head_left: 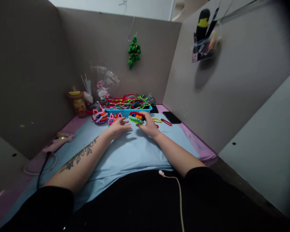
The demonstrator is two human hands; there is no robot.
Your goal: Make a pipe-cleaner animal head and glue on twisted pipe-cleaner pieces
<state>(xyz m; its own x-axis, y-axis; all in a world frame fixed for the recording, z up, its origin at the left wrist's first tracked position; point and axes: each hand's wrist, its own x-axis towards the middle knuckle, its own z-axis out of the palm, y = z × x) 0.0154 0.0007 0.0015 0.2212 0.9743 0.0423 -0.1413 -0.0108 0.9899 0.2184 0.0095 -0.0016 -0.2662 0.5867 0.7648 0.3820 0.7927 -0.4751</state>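
Note:
My right hand [148,125] grips a small round fuzzy craft piece [136,118], red on top, orange and dark blue in the middle, pale green below. Its thumb and fingers wrap the piece's right side, just above the blue cloth [135,145]. Beside it, on the left, my left hand [119,128] is held with its fingers apart and nothing in them. Partly behind that hand stands a pink and orange unicorn figure [111,120] with pointed ears. Farther left sits a similar round eared figure [100,116] in white, pink, orange and blue.
Behind the hands, a blue tray [125,112] holds many colourful fuzzy stems. To the right lie red-handled snips [166,122], a yellow-handled tool [157,120] and a black phone [171,117]. A pink glue gun [62,138] with a cable lies left. Grey partitions enclose the table.

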